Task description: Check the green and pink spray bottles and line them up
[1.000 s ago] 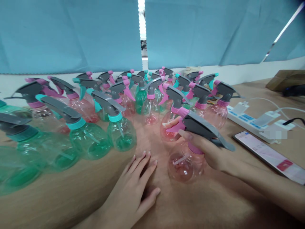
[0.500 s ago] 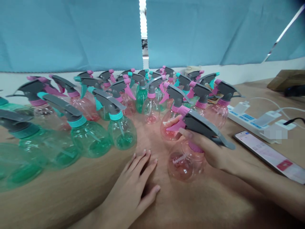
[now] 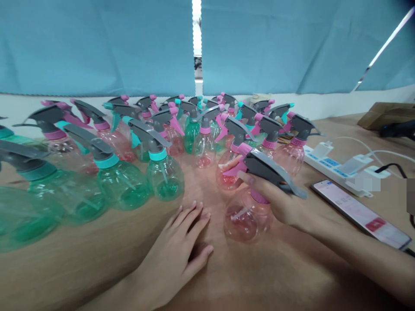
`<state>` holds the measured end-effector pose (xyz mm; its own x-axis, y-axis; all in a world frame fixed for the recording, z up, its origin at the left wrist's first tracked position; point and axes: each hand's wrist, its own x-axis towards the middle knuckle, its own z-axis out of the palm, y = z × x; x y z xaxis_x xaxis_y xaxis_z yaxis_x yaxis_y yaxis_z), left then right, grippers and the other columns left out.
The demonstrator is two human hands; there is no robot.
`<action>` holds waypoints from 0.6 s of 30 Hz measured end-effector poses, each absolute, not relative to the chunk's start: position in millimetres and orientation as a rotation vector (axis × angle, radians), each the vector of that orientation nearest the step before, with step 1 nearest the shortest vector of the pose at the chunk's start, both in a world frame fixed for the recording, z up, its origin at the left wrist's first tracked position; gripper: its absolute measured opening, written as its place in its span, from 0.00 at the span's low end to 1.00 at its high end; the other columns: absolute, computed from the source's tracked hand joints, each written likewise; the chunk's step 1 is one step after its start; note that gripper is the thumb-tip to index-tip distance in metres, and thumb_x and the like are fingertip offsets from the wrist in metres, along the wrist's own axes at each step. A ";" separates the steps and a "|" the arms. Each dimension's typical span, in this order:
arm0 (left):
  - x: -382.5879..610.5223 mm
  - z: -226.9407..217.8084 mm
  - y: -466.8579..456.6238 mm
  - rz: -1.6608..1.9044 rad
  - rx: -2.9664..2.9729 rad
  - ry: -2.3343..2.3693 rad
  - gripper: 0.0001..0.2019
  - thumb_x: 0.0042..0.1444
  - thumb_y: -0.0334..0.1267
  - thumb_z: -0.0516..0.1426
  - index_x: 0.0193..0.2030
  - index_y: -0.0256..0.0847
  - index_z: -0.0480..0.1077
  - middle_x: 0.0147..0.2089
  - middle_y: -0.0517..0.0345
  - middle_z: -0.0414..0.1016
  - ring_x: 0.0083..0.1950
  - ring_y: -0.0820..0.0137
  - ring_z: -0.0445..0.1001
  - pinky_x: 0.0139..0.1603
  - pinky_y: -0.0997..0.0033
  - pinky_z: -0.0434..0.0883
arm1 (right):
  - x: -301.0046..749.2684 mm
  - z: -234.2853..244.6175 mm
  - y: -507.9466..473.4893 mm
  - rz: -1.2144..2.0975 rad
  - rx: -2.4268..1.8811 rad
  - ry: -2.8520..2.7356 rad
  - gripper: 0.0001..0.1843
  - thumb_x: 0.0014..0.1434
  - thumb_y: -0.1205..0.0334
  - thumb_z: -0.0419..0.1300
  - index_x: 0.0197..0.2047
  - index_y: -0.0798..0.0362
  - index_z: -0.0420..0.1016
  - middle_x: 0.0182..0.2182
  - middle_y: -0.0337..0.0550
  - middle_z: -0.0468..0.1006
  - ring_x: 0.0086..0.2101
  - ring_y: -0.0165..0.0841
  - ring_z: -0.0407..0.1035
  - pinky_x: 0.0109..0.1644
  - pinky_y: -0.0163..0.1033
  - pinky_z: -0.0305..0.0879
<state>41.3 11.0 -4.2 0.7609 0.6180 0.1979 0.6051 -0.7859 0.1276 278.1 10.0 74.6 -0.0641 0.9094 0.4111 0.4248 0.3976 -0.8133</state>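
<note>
My right hand (image 3: 275, 196) is closed around the neck of a pink spray bottle (image 3: 241, 220), below its grey head and pink trigger. This bottle is clear pink plastic with a dip tube inside, and it stands on the table in front of another pink bottle (image 3: 225, 177). My left hand (image 3: 177, 246) lies flat on the wooden table (image 3: 129, 263), palm down, fingers stretched out and holding nothing. Nearest its fingertips stands a green spray bottle (image 3: 166, 179) with a turquoise collar.
Several more green spray bottles (image 3: 121, 185) line the left side, with mixed pink and green ones behind. At the right lie a phone (image 3: 359, 211) and a white power strip (image 3: 330, 168) with plugs and cables. A blue curtain (image 3: 129, 47) hangs at the back.
The view has shifted slightly, so the right-hand things sit a little further left. My right hand keeps its hold on the pink spray bottle, and my left hand still rests flat.
</note>
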 end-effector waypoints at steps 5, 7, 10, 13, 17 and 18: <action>41.0 -4.7 13.0 0.380 2.896 0.995 0.24 0.65 0.46 0.52 0.64 0.38 0.60 0.67 0.47 0.59 0.67 0.56 0.56 0.64 0.51 0.58 | 276.6 77.2 10.6 0.635 -1.149 -1.673 0.09 0.58 0.66 0.55 0.27 0.49 0.59 0.25 0.34 0.62 0.28 0.30 0.59 0.31 0.36 0.59; 40.9 -5.1 14.4 0.395 2.905 0.991 0.23 0.65 0.46 0.52 0.64 0.38 0.60 0.67 0.47 0.59 0.67 0.57 0.57 0.64 0.52 0.58 | 276.4 76.0 12.0 0.634 -1.122 -1.675 0.09 0.59 0.64 0.55 0.28 0.49 0.60 0.26 0.34 0.63 0.29 0.30 0.59 0.33 0.36 0.60; 42.5 -5.5 16.6 0.392 2.915 1.001 0.23 0.66 0.46 0.51 0.64 0.38 0.60 0.67 0.47 0.59 0.66 0.58 0.58 0.65 0.53 0.57 | 276.9 73.7 14.2 0.651 -1.097 -1.679 0.08 0.60 0.63 0.55 0.29 0.49 0.61 0.27 0.34 0.63 0.29 0.29 0.59 0.34 0.36 0.61; 46.0 -5.9 18.4 0.367 2.926 1.007 0.24 0.66 0.46 0.51 0.64 0.37 0.59 0.67 0.46 0.59 0.67 0.58 0.56 0.64 0.52 0.57 | 277.7 73.3 16.1 0.657 -1.052 -1.689 0.06 0.59 0.62 0.56 0.31 0.48 0.63 0.28 0.34 0.65 0.30 0.30 0.61 0.35 0.36 0.61; 50.3 -6.0 19.9 0.346 2.923 1.022 0.24 0.66 0.47 0.51 0.64 0.38 0.59 0.67 0.46 0.58 0.67 0.57 0.56 0.64 0.51 0.57 | 277.4 78.1 17.8 0.601 -1.007 -1.768 0.10 0.58 0.67 0.54 0.28 0.48 0.58 0.25 0.32 0.60 0.26 0.28 0.56 0.29 0.34 0.57; 50.9 -5.7 20.1 0.343 2.919 1.026 0.24 0.66 0.47 0.51 0.64 0.38 0.60 0.67 0.47 0.58 0.67 0.58 0.56 0.64 0.52 0.58 | 277.3 79.5 17.9 0.594 -1.006 -1.791 0.11 0.58 0.69 0.53 0.27 0.48 0.56 0.24 0.32 0.59 0.25 0.28 0.54 0.28 0.34 0.56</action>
<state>50.9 20.1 -5.7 0.7584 0.6213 0.1972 0.6150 -0.7822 0.0994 277.3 17.9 79.5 -0.1972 0.8401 0.5053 0.3718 0.5410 -0.7544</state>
